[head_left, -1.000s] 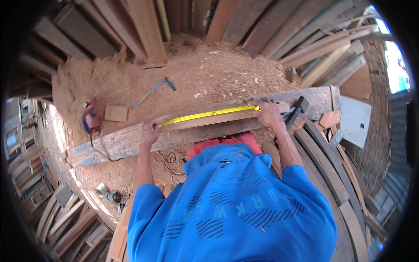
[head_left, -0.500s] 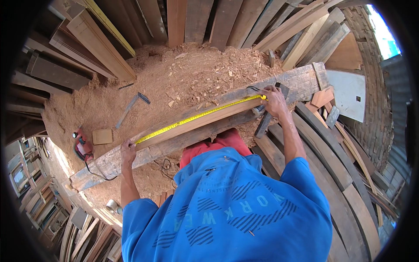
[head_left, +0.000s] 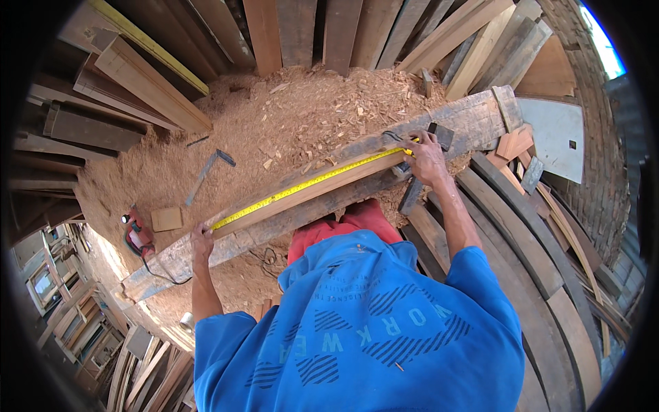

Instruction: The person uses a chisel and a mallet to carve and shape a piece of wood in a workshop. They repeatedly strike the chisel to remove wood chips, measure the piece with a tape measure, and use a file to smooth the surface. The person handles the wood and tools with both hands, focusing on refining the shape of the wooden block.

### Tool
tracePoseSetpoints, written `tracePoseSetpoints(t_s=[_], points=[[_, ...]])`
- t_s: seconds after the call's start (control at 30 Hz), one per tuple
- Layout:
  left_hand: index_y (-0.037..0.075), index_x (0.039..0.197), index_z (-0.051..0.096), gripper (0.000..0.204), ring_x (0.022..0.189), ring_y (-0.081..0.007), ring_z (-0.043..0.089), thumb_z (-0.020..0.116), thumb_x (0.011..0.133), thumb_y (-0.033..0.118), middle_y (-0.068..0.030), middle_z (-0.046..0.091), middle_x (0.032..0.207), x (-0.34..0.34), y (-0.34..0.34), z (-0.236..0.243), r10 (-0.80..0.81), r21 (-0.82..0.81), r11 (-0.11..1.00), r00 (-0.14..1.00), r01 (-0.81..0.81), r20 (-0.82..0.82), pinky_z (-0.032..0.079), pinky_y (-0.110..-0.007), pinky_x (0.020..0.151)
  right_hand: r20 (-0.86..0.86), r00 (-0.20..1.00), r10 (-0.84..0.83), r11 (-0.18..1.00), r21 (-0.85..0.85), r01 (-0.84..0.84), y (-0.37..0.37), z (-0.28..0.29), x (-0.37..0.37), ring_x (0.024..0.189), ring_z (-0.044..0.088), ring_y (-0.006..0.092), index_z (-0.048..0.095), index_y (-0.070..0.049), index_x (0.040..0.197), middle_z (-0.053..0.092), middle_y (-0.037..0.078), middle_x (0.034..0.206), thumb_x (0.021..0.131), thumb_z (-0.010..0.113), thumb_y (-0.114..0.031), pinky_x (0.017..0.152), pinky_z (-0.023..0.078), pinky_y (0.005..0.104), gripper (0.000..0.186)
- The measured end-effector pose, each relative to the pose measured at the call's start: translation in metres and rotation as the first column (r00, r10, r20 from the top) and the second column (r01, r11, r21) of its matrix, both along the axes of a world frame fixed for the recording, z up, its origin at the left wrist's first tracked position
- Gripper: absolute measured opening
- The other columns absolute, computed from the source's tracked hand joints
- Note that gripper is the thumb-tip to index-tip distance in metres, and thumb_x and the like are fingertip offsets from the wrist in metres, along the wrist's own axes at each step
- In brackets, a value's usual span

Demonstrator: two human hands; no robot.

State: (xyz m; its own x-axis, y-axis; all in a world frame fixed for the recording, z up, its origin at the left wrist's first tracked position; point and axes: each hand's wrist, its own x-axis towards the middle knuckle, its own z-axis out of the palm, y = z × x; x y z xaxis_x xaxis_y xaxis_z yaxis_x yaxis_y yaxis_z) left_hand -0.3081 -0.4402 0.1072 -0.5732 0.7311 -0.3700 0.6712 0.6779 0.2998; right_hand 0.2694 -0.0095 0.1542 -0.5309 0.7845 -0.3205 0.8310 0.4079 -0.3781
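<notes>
A yellow tape measure [head_left: 312,182] is drawn out along a long, light brown piece of wood [head_left: 329,184], which lies lengthwise on a worn plank bench [head_left: 274,239]. My left hand [head_left: 201,243] is closed on the blade's left end at the end of the wood. At the other end my right hand [head_left: 428,161] grips the tape, with yellow and black showing by its fingers. The palm side of that hand is hidden. Just beyond the right hand lies a dark tool with a flat block [head_left: 444,137], partly covered by the hand.
Shavings [head_left: 288,123] cover the ground beyond the bench, with a try square [head_left: 206,176] on them. At the bench's left end are a red power tool [head_left: 139,238] with a cord and a small wood block [head_left: 167,219]. Planks [head_left: 338,34] stand along the far side; more boards [head_left: 515,233] lie right.
The whole view has shifted slightly. Both hands keep their places at the two ends of the stretched tape, and the right fingers have moved a little.
</notes>
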Motion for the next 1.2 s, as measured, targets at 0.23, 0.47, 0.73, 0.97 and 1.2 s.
tracePoseSetpoints(t_s=[0.23, 0.47, 0.73, 0.97, 1.2], points=[[0.0, 0.09, 0.06, 0.011, 0.085, -0.0368, 0.062, 0.069, 0.083, -0.002, -0.0178, 0.063, 0.087, 0.002, 0.003, 0.001, 0.048, -0.035, 0.998, 0.999, -0.048, -0.007, 0.05, -0.046, 0.081, 0.007, 1.0, 0.008, 1.0, 0.022, -0.008, 0.001, 0.007, -0.004, 0.128, 0.05, 0.0401, 0.072, -0.015, 0.12, 0.059, 0.011, 0.134, 0.079, 0.078, -0.01, 0.107, 0.044, 0.0499, 0.042], [0.003, 0.098, 0.064, 0.018, 0.111, -0.0375, 0.059, 0.073, 0.086, 0.013, -0.0184, 0.066, 0.109, 0.03, 0.028, 0.019, -0.062, 0.127, 0.989, 0.988, 0.08, -0.141, 0.042, -0.052, 0.103, 0.107, 0.975, 0.195, 0.926, -0.348, -0.147, -0.03, 0.043, -0.01, 0.122, 0.056, 0.0364, 0.069, -0.012, 0.123, 0.067, 0.013, 0.12, 0.082, 0.074, -0.012, 0.104, 0.045, 0.0502, 0.041], [0.011, 0.159, 0.028, 0.126, 0.143, -0.0413, 0.037, 0.094, 0.06, 0.052, -0.0238, 0.044, 0.151, 0.168, 0.166, 0.059, -0.15, 0.153, 0.975, 0.984, 0.164, -0.096, 0.027, -0.054, 0.12, -0.092, 0.996, -0.013, 0.742, -0.668, -0.052, -0.039, 0.009, 0.02, 0.108, 0.064, 0.0354, 0.063, -0.007, 0.123, 0.068, 0.018, 0.111, 0.086, 0.073, -0.013, 0.094, 0.05, 0.0438, 0.039], [0.016, 0.152, 0.043, 0.099, 0.135, -0.0378, 0.05, 0.09, 0.065, 0.028, -0.015, 0.055, 0.145, 0.214, 0.207, 0.012, -0.307, -0.379, 0.843, 0.921, 0.381, 0.241, 0.039, -0.05, 0.116, -0.062, 0.983, -0.174, 0.803, -0.586, 0.105, -0.022, 0.004, 0.038, 0.115, 0.064, 0.0373, 0.058, -0.004, 0.13, 0.067, 0.02, 0.119, 0.092, 0.067, -0.016, 0.099, 0.049, 0.0439, 0.041], [0.016, 0.142, 0.056, 0.081, 0.129, -0.0388, 0.057, 0.076, 0.064, 0.003, -0.0136, 0.062, 0.137, 0.231, 0.17, -0.005, -0.423, 0.021, 0.906, 0.906, 0.423, 0.024, 0.041, -0.051, 0.114, -0.057, 0.982, -0.182, 0.781, -0.614, 0.109, -0.017, -0.016, 0.054, 0.113, 0.065, 0.0364, 0.06, -0.002, 0.127, 0.068, 0.023, 0.116, 0.093, 0.064, -0.021, 0.097, 0.05, 0.0436, 0.04]])
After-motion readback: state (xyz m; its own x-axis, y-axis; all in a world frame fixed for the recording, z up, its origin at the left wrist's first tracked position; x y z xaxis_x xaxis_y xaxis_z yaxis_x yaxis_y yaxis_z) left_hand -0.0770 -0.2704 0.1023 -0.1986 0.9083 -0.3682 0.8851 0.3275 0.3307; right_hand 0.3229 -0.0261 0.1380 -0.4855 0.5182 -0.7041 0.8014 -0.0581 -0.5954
